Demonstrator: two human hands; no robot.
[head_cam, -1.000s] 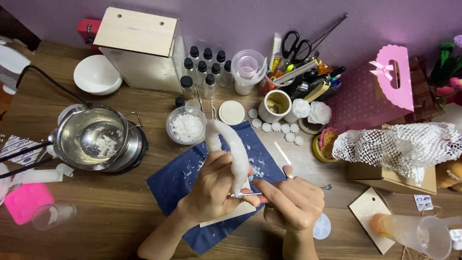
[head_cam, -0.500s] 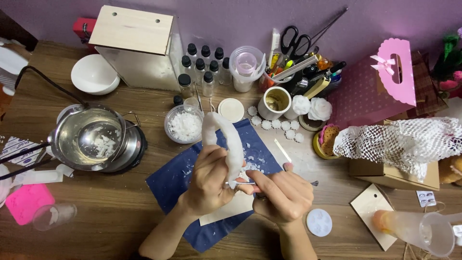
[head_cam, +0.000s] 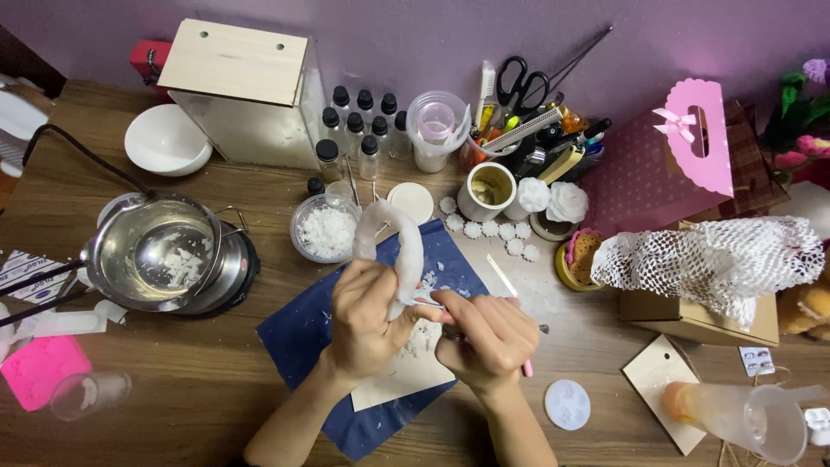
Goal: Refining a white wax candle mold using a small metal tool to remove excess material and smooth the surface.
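White curved wax piece (head_cam: 399,246) is held upright over the dark blue mat (head_cam: 298,333), near the table's centre. Left hand (head_cam: 367,320) is clenched around its lower part, thumb side toward the piece. Right hand (head_cam: 486,339) is closed on a thin metal tool (head_cam: 430,303), whose tip meets the base of the piece; a pink handle shows under the fingers. White flakes lie on the mat and on the pale paper sheet (head_cam: 399,376) beneath both hands.

Just behind the piece: glass bowl of white flakes (head_cam: 325,229) and a round white lid (head_cam: 410,202). Row of small white flower shapes (head_cam: 491,230) to the right of the lid, with a white stick (head_cam: 501,277) lying near them. To the left, steel bowl (head_cam: 156,251) on a black hotplate, well apart from the hands. Farther back: wooden-topped box (head_cam: 233,62), dark-capped bottles (head_cam: 356,130), white bowl (head_cam: 166,138), cup of scissors and pens (head_cam: 527,130). To the right: pink gift bag (head_cam: 683,147) and white netting (head_cam: 718,259) on a cardboard box. Front right: round white disc (head_cam: 568,404), clear plastic cup (head_cam: 761,419) lying on its side. Front left: pink mould (head_cam: 35,370).
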